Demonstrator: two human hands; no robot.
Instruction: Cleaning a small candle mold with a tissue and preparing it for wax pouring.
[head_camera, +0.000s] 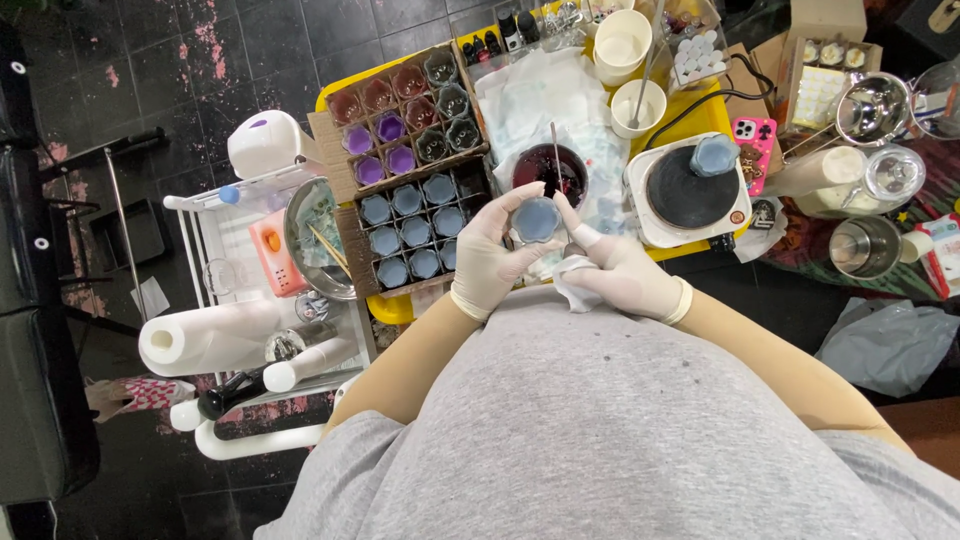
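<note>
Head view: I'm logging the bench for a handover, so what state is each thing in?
Left hand: gloved, holding the blue-filled jar.
Right hand: gloved, holding a white tissue against the jar.
Dark bowl: filled with dark red liquid, stick standing in it.
Hot plate: blue jar on top.
Paper towel roll: lying on its side.

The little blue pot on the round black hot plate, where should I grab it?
Grab the little blue pot by its side walls, near the rim, coming down from above. It stands upright and alone on the hot plate, so its sides are free. It may be hot, so take care.
</note>
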